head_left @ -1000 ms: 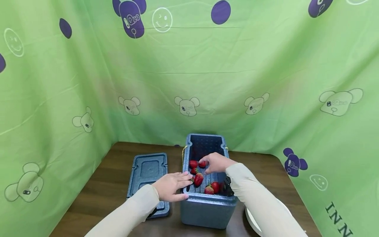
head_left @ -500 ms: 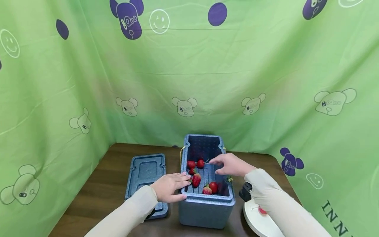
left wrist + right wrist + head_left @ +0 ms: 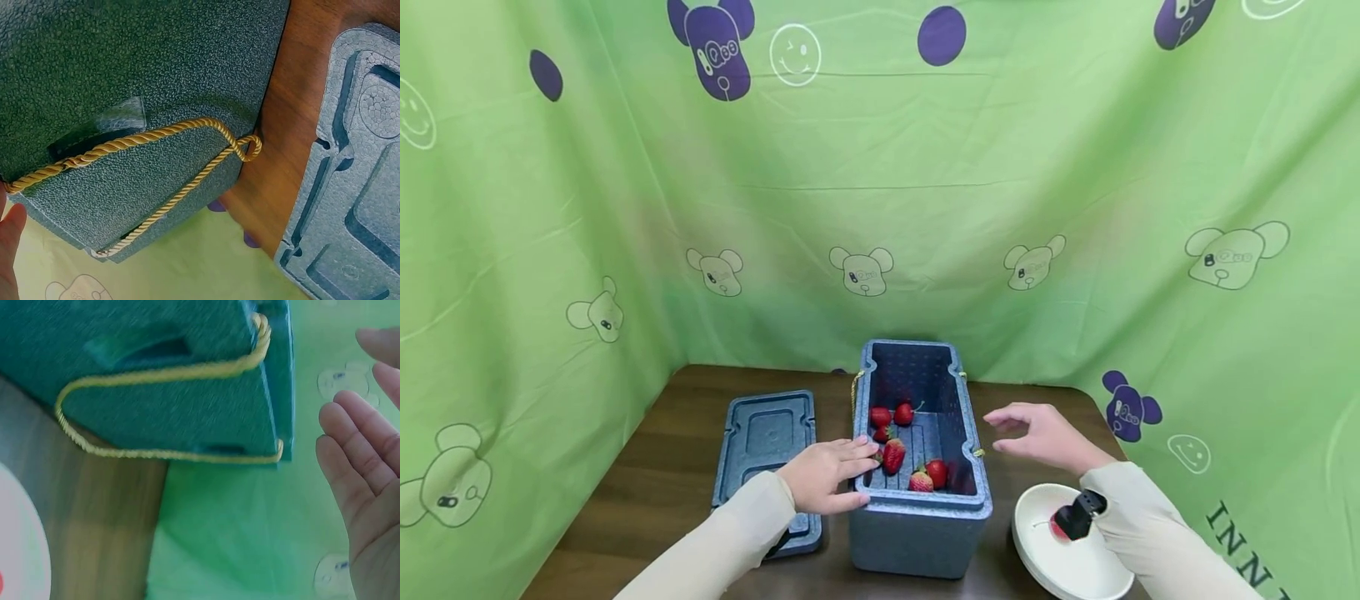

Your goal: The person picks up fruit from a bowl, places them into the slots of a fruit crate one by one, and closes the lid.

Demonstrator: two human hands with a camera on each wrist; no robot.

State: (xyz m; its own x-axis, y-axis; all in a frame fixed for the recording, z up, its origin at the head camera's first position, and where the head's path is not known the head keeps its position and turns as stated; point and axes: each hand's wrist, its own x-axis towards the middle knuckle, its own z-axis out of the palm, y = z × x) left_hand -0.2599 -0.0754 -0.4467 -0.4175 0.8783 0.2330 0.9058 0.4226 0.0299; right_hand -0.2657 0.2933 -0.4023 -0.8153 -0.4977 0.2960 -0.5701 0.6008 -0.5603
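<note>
A dark blue foam box [image 3: 917, 533] stands uncovered mid-table with several strawberries [image 3: 893, 457] on its floor. My left hand [image 3: 826, 477] rests on the box's left rim, fingers straight. In the left wrist view only a bit of that hand [image 3: 9, 240] shows, beside the yellow rope handle [image 3: 150, 135]. To the right of the box my right hand [image 3: 1048, 437] hovers with nothing in it, fingers loosely bent and apart. The right wrist view shows its bare palm and fingers [image 3: 369, 456]. Under the right wrist stands a white plate [image 3: 1086, 567], a red strawberry [image 3: 1060, 528] on it, partly covered by the wrist camera.
The blue foam lid [image 3: 771, 433] lies flat on the wooden table [image 3: 632, 492], left of the box and partly under my left forearm. A rope handle [image 3: 156, 375] hangs on the box's right side. Green printed cloth [image 3: 865, 208] walls the table's back and sides.
My right hand has left the inside of the box and moved right, over its rim, to beside it. A strawberry stays at the back of the box. My left hand keeps its place.
</note>
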